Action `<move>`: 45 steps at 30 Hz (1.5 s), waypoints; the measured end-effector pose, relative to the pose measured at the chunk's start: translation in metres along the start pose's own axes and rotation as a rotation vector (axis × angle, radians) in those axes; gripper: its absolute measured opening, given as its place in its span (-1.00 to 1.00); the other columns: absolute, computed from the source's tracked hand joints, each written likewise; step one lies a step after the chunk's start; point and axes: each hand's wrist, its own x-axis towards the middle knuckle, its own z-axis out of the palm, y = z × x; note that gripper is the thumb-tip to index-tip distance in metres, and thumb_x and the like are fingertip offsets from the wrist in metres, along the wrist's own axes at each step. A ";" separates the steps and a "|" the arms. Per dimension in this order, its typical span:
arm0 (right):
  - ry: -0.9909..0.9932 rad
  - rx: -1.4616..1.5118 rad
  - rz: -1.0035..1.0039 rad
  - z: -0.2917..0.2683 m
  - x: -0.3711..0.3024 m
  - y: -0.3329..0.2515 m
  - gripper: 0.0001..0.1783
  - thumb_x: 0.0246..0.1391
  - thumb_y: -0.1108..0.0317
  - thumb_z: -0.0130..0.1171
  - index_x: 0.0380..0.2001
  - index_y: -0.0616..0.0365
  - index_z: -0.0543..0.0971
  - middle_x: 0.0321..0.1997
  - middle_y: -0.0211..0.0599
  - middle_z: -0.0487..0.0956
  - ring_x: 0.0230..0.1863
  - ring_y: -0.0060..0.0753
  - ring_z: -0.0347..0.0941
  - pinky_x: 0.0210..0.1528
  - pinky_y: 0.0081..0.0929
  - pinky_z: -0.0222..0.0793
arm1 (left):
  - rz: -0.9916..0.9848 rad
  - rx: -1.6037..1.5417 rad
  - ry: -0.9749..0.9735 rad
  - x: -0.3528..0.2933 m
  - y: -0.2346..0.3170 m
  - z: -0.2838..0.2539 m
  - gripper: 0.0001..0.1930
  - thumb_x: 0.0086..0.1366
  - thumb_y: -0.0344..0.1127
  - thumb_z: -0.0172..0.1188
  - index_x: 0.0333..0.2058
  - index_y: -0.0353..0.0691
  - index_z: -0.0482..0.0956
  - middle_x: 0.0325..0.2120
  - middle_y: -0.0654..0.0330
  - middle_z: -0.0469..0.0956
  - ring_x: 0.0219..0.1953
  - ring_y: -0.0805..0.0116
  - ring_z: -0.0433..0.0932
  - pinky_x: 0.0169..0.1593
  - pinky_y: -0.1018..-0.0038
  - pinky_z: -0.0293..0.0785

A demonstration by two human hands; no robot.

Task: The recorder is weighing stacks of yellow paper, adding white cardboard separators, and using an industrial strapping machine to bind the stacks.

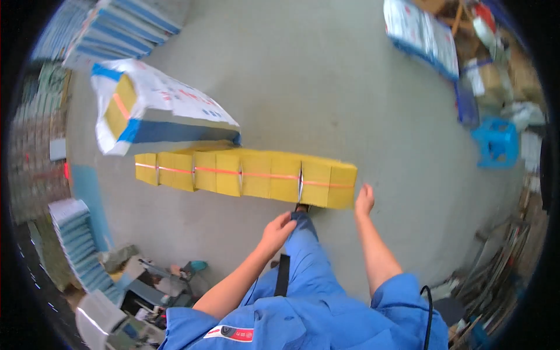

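Hands are hanging loose and empty: the left hand (279,228) half curled over the knee, the right hand (364,200) just beside the strapped yellow bundles (245,172) lying on the floor (326,87). One bundle is sitting inside the sack (157,105); the rest are waiting outside. A blue stool (496,142) is standing well apart.

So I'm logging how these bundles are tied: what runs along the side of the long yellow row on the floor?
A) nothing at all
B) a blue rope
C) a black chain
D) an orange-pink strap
D: a thin orange-pink strap runs lengthwise along the side of the yellow row, which lies on the grey floor just beyond the person's right hand and left hand.
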 end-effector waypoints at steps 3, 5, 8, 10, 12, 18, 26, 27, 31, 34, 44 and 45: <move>-0.293 0.370 -0.069 -0.008 -0.072 -0.032 -0.74 0.28 0.32 -0.05 -0.10 0.21 0.53 -0.23 -0.40 0.55 -0.25 -0.57 0.45 -0.26 -0.60 0.35 | 0.082 -0.129 0.016 -0.065 -0.022 -0.028 -0.54 0.33 -0.20 0.14 0.11 -0.37 0.44 0.01 0.12 0.53 0.06 0.38 0.46 0.17 0.44 0.34; -0.642 0.489 -0.112 -0.008 -0.147 -0.068 -0.77 0.27 0.34 -0.04 -0.12 0.22 0.52 -0.25 -0.36 0.57 -0.31 -0.53 0.48 -0.32 -0.60 0.35 | 0.145 -0.225 0.106 -0.114 -0.044 -0.043 -0.55 0.34 -0.20 0.13 0.11 -0.35 0.45 0.00 0.16 0.54 0.06 0.41 0.45 0.16 0.45 0.34; -1.062 0.455 -0.069 -0.003 -0.280 -0.113 -0.78 0.25 0.41 -0.05 -0.14 0.25 0.53 -0.29 -0.23 0.58 -0.33 -0.41 0.51 -0.24 -0.50 0.43 | 0.242 -0.434 0.248 -0.198 -0.097 -0.053 -0.60 0.35 -0.21 0.12 0.09 -0.29 0.48 -0.03 0.23 0.55 0.05 0.45 0.45 0.17 0.48 0.33; -1.272 0.372 -0.086 -0.011 -0.375 -0.121 -0.78 0.25 0.43 -0.06 -0.13 0.28 0.52 -0.27 -0.19 0.59 -0.28 -0.32 0.54 -0.17 -0.42 0.48 | 0.319 -0.529 0.366 -0.255 -0.140 -0.049 -0.55 0.34 -0.13 0.11 0.10 -0.28 0.47 0.00 0.11 0.55 0.05 0.34 0.49 0.15 0.41 0.38; -1.508 0.307 -0.139 -0.017 -0.459 -0.107 -0.76 0.25 0.45 -0.08 -0.10 0.30 0.51 -0.26 -0.15 0.59 -0.24 -0.25 0.56 -0.10 -0.31 0.52 | 0.383 -0.622 0.423 -0.327 -0.182 -0.052 -0.60 0.38 -0.19 0.08 0.12 -0.24 0.45 0.03 0.20 0.52 0.10 0.42 0.42 0.22 0.42 0.30; -2.202 -0.119 -0.174 -0.023 -0.689 -0.028 -0.75 0.25 0.42 -0.06 -0.08 0.29 0.49 -0.21 -0.11 0.61 -0.18 -0.24 0.58 -0.07 -0.30 0.52 | 0.344 -0.972 1.036 -0.526 -0.344 -0.021 -0.56 0.40 -0.20 0.05 0.15 -0.32 0.41 0.09 0.10 0.48 0.18 0.35 0.37 0.26 0.38 0.25; -2.698 -0.919 -0.119 -0.058 -0.939 0.147 -0.73 0.26 0.48 -0.09 -0.08 0.37 0.52 -0.16 -0.07 0.62 -0.13 -0.27 0.57 -0.01 -0.34 0.48 | 0.554 -1.352 1.608 -0.685 -0.507 0.068 -0.56 0.40 -0.26 0.05 0.18 -0.34 0.35 0.09 0.14 0.46 0.16 0.38 0.38 0.27 0.40 0.24; -2.703 -0.987 -0.106 -0.059 -0.961 0.167 -0.73 0.26 0.48 -0.09 -0.10 0.36 0.54 -0.15 -0.10 0.63 -0.13 -0.30 0.57 -0.02 -0.36 0.47 | 0.562 -1.403 1.698 -0.688 -0.528 0.072 -0.59 0.39 -0.26 0.07 0.14 -0.33 0.39 0.03 0.13 0.49 0.09 0.39 0.43 0.19 0.42 0.33; -2.769 -1.191 -0.090 -0.052 -1.059 0.235 -0.73 0.25 0.45 -0.08 -0.10 0.34 0.54 -0.17 -0.12 0.63 -0.15 -0.32 0.57 -0.01 -0.36 0.47 | 0.507 -1.496 1.800 -0.730 -0.619 0.068 -0.56 0.39 -0.24 0.09 0.16 -0.33 0.37 0.03 0.12 0.49 0.09 0.38 0.43 0.19 0.43 0.33; -2.677 -1.338 -0.139 -0.044 -1.114 0.294 -0.73 0.24 0.44 -0.07 -0.10 0.33 0.54 -0.17 -0.14 0.63 -0.16 -0.33 0.56 -0.01 -0.37 0.46 | 0.299 -1.561 1.813 -0.768 -0.678 0.065 -0.57 0.39 -0.24 0.09 0.15 -0.33 0.38 0.02 0.13 0.49 0.08 0.39 0.45 0.19 0.42 0.33; -3.049 -1.635 -0.266 -0.088 -1.371 0.452 -0.75 0.23 0.44 -0.06 -0.14 0.33 0.54 -0.25 -0.14 0.61 -0.21 -0.29 0.54 -0.08 -0.31 0.46 | 0.403 -1.742 2.219 -0.912 -0.847 0.095 -0.60 0.40 -0.22 0.06 0.13 -0.29 0.42 -0.02 0.18 0.52 0.03 0.42 0.46 0.12 0.43 0.36; -3.094 -1.653 -0.347 -0.097 -1.390 0.471 -0.74 0.22 0.44 -0.06 -0.13 0.33 0.54 -0.26 -0.15 0.61 -0.21 -0.30 0.54 -0.07 -0.31 0.46 | 0.308 -1.719 2.337 -0.923 -0.871 0.114 -0.63 0.40 -0.22 0.07 0.08 -0.29 0.46 -0.06 0.19 0.55 -0.01 0.43 0.48 0.09 0.44 0.38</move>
